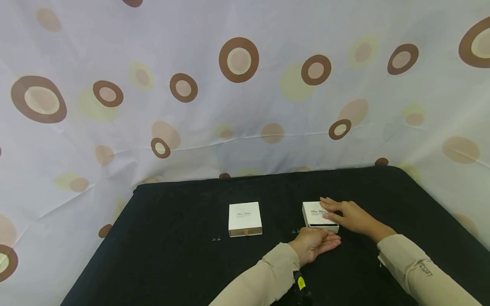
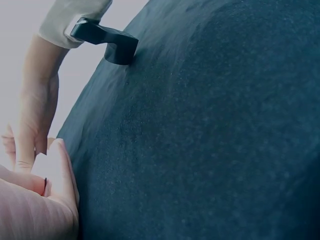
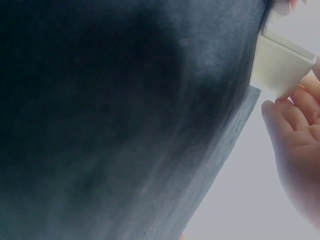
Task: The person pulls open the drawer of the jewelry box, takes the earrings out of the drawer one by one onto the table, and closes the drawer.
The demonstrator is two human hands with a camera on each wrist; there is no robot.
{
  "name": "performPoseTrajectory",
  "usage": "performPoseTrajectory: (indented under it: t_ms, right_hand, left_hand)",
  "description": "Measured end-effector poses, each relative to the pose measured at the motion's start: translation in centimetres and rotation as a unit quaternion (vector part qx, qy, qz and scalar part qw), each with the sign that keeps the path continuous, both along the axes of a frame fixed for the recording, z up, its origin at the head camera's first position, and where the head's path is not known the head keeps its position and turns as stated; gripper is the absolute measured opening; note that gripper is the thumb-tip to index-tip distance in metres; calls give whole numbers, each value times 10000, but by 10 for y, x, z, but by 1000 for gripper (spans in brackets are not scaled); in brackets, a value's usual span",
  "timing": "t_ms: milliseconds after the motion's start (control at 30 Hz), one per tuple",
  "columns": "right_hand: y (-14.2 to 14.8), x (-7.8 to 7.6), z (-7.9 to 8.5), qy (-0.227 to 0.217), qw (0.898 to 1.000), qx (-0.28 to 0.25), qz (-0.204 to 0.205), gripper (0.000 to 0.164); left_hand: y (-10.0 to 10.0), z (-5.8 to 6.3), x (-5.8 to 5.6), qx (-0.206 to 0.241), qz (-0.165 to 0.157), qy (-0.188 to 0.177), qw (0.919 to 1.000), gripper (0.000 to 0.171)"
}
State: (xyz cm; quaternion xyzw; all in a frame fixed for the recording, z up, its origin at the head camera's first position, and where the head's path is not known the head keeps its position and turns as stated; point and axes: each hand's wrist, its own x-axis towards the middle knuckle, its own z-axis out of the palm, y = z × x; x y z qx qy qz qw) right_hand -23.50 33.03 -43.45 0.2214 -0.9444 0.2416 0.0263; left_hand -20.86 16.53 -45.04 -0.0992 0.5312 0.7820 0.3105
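Note:
In the head view, a small white gift box [image 1: 314, 212] with dark lettering on its lid sits at the right on the black cloth. A dark gap runs along its front, where the inner drawer [image 1: 328, 228] stands slightly out of the sleeve. My right hand [image 1: 351, 217] holds the box from its right side, thumb and fingers over the top. At the front edge, my left hand [image 1: 311, 245] pinches the drawer, fingers stretching to the right. The right wrist view shows the pale side of the box [image 3: 280, 65] against the right fingers.
A second white gift box [image 1: 245, 217] with a brown front stands to the left. Small thin pale pieces [image 1: 216, 239] lie beside it, with similar pieces [image 1: 295, 231] by the right box. Behind the black-covered table [image 1: 172, 255] hangs a white curtain [image 1: 206, 114] with circles.

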Motion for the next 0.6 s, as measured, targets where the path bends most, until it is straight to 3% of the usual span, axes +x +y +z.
performPoseTrajectory:
  t_ms: [600]
  right_hand:
    - [0, 1, 0, 62, 10000, -13, 75, 49]
  left_hand:
    - [2, -4, -6, 79, 24, 29, 10000, 22]
